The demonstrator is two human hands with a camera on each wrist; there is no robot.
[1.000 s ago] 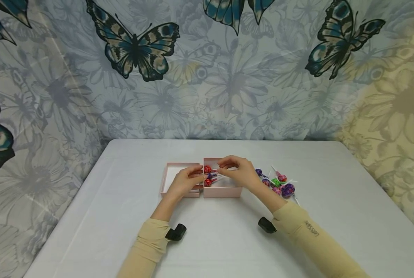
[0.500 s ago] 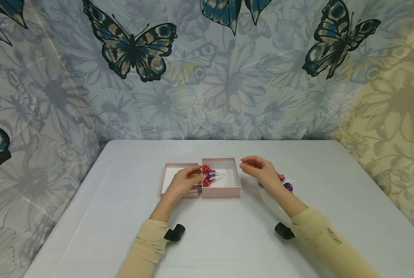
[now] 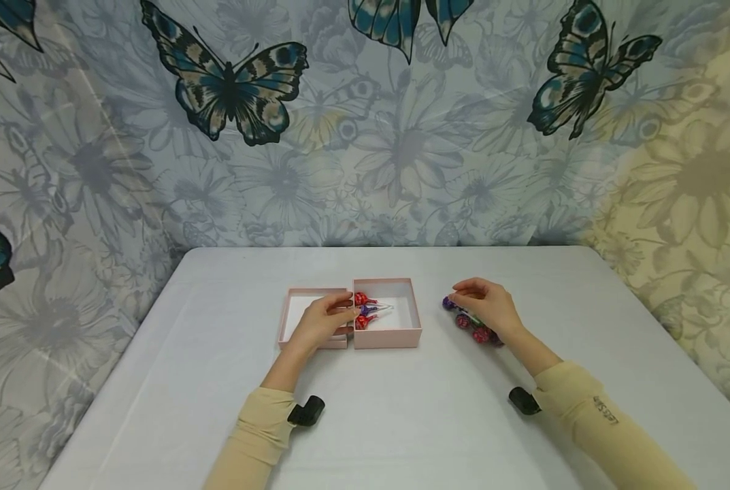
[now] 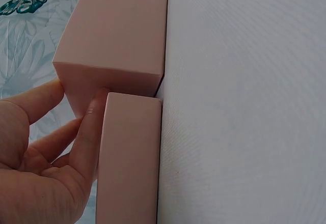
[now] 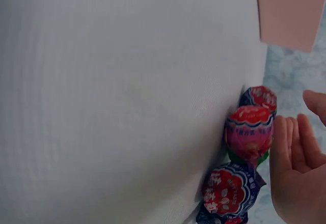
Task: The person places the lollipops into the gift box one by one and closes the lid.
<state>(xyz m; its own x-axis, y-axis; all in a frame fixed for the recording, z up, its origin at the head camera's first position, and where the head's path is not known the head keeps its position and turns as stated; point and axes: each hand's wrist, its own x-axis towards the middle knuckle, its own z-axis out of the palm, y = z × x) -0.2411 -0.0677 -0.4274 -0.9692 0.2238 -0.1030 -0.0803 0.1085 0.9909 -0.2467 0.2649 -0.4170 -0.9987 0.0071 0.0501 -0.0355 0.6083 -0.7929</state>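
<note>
Three lollipops, two red (image 3: 363,321) and one purple between them, lie along the left side inside the right-hand pink box (image 3: 388,339). My left hand (image 3: 320,322) rests its fingers on that box's left wall; in the left wrist view the fingertips (image 4: 97,99) touch the pink side of the box (image 4: 109,25). My right hand (image 3: 488,305) is over the pile of wrapped lollipops (image 3: 481,334), fingers slightly bent beside a purple one (image 3: 448,303). In the right wrist view a gap shows between thumb and fingers, near a pink lollipop (image 5: 249,132).
A second shallow pink tray (image 3: 291,316) with a white inside lies left of the box, partly under my left hand. Both stand on a white-covered table (image 3: 377,422). A patterned butterfly cloth (image 3: 401,170) hangs behind the table.
My right hand has moved right, away from the box and over to the lollipop pile. The left hand has stayed at the box wall.
</note>
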